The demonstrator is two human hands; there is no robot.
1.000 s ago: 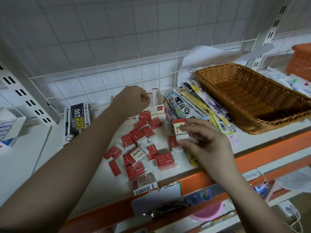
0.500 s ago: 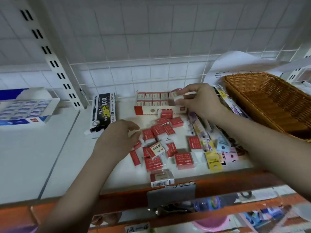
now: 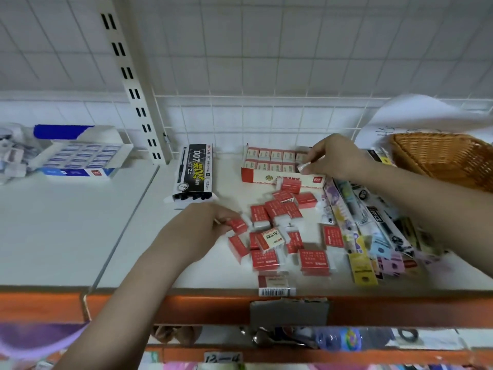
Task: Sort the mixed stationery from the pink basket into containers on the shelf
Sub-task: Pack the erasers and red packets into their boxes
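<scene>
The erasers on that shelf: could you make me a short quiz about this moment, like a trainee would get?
1. True or false: the right hand holds an eraser at the red and white display box.
2. What does the left hand pinch? A) a pen B) a red-wrapped eraser C) a barcode label
3. Fill in: the black 007 pen box lies to the ____ of the display box, as the camera sees it.

Key: 1 true; 2 B; 3 left.
</scene>
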